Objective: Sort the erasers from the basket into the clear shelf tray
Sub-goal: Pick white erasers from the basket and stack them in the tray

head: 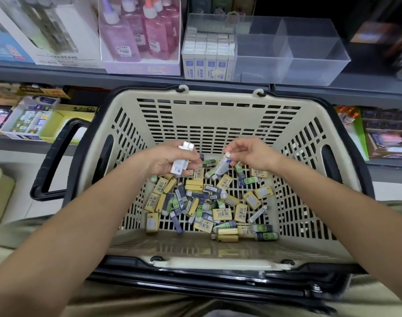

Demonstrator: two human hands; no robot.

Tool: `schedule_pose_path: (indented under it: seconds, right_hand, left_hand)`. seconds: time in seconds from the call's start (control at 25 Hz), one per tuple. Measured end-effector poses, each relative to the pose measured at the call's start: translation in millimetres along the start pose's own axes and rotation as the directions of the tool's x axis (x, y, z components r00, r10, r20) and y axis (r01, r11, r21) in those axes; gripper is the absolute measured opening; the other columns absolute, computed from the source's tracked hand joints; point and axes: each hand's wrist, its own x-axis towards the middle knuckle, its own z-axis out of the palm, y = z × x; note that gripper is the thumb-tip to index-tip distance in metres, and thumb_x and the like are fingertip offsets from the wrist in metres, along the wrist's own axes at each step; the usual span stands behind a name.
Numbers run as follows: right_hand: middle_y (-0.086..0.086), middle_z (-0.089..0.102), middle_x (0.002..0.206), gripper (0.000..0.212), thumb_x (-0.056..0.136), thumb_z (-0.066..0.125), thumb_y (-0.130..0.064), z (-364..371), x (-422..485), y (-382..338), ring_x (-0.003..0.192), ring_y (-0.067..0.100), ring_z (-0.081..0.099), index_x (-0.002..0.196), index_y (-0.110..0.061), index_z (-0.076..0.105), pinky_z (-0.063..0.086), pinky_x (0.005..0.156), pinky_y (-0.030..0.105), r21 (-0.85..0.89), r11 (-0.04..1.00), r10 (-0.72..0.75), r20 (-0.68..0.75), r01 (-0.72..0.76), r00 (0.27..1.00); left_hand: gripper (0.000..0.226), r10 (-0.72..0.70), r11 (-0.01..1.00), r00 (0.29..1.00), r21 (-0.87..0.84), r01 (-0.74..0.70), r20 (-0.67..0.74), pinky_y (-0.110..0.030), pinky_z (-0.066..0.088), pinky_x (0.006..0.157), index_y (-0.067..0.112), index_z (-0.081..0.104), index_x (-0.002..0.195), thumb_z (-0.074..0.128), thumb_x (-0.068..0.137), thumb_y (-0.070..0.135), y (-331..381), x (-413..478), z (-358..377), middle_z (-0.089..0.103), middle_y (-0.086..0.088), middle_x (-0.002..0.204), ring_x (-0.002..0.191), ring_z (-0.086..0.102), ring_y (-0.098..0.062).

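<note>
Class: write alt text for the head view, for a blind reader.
Left hand holds white erasers and right hand pinches one eraser above a beige basket of mixed erasers; a partly filled clear tray sits on the shelf behind.

Grey shop shelves [58,72] — floor [19,161] perhaps tiled.
</note>
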Motion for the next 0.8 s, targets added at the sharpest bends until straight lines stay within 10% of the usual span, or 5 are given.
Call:
schedule_pose_path:
  seconds: [0.44,0.8]
  right_hand:
    - [-0.002,0.065,0.081,0.013,0.09,0.056,-0.005,-19,8,0,0.068,0.006,0.064,0.1,-0.01,0.062,0.052,0.069,0.02,0.013,0.999,-0.042,0.036,0.042,0.998]
    - [0.007,0.068,0.079,0.012,0.086,0.06,-0.002,-14,8,-9,0.065,0.009,0.063,0.093,-0.012,0.064,0.054,0.068,0.019,0.298,0.952,-0.083,0.04,0.067,0.996]
  left_hand:
    - [0.016,0.075,0.997,0.996,0.037,-0.073,-0.043,-0.027,0.058,0.057,0.012,0.057,0.091,0.067,0.081,0.005,23,0,8,0.073,-0.008,0.082,0.071,0.07,-0.015]
    - [0.02,0.006,0.996,0.981,0.085,-0.022,0.192,-0.025,0.056,0.053,0.012,0.056,0.098,0.064,0.082,0.002,25,7,33,0.071,-0.004,0.078,0.066,0.068,-0.013]
